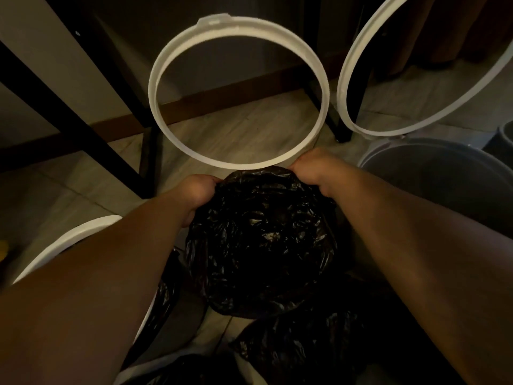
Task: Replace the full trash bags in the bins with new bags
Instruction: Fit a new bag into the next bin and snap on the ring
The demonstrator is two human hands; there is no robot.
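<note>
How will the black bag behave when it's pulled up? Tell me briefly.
Probably floppy: the black bag is thin, crinkled film held between the left hand and right hand. Its glossy surface looks slippery, so grip bunched edges.

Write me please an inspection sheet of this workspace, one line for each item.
surface: tiled floor, in dim light.
job's things: black trash bag, mouth held wide; white ring tilted up behind it; second white ring raised at the right, above a grey bin with no bag visible inside.
clutter: more black bags lying at the near edge; white rim at lower left.
grippers: left hand and right hand each grip the bag's edge, fingers curled.
cables: nothing seen.
surroundings: black table leg, wooden skirting along the wall.
</note>
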